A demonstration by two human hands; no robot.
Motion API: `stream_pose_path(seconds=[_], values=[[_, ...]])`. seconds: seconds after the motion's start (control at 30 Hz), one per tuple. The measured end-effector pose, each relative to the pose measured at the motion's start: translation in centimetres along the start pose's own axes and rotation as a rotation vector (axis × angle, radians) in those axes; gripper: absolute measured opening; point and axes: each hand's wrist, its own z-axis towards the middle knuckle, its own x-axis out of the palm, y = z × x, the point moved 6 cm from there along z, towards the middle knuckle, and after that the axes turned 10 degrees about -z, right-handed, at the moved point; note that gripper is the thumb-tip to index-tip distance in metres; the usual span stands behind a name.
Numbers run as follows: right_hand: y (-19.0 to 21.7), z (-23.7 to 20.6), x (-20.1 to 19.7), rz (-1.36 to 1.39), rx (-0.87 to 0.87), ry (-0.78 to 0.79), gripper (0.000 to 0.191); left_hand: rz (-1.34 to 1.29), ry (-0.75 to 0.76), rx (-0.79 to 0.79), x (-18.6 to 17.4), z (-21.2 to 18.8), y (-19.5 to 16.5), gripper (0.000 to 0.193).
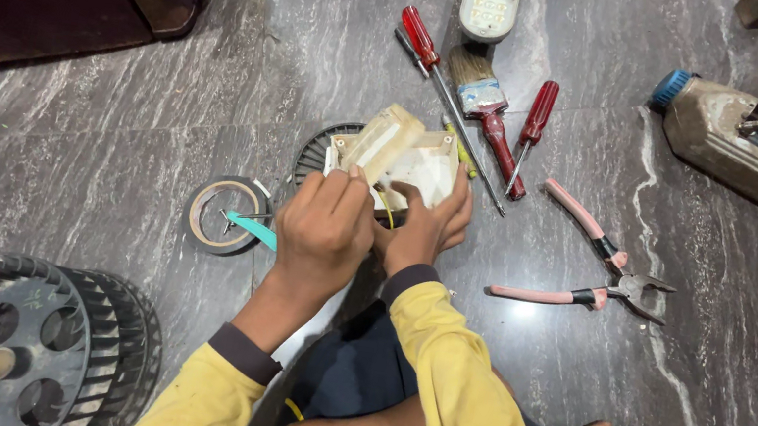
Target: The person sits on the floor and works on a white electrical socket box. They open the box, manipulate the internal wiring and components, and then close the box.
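A cream plastic part [402, 156] is gripped in both hands above the floor [164, 111].

The left fingers [332, 191] are curled tight over the part's near edge; the right fingers [439, 214] are wrapped under and behind it, so it is held clear of the floor, over a round grille [318, 149]; a yellow wire [387, 209] is seen hanging below it. Just left a tape roll [223, 215] is laid with a teal strip pulled loose; beyond, two red screwdrivers [424, 45], a brush [482, 93] and pink pliers [591, 265] are spread out unused; a blower wheel [10, 338] is lying apart at lower left, so the work is judged mid-way, with reassembly left.
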Motion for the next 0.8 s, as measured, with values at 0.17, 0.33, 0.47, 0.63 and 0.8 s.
stream_pose_path(seconds=[0.17,0.33,0.47,0.63,0.8], values=[[-0.6,-0.3,1.0,-0.022,-0.009,-0.118,0.048,0.048,0.11,0.105,2.1,-1.0,-1.3,0.01],[-2.6,-0.4,2.5,0.348,0.034,-0.188,0.056,0.298,0.076,0.18,6.5,-0.6,-3.5,0.022],[-3.6,-0.4,2.8,0.396,-0.038,-0.082,0.063,0.337,0.203,0.093,9.1,0.1,-3.5,0.02],[-4.8,0.9,2.5,0.39,-0.108,0.03,0.073,-0.186,0.552,-0.095,9.7,0.8,-0.7,0.04],[-4.9,2.2,2.7,0.42,-0.201,0.28,0.082,-0.279,0.843,-0.052,8.5,3.8,4.1,0.083]])
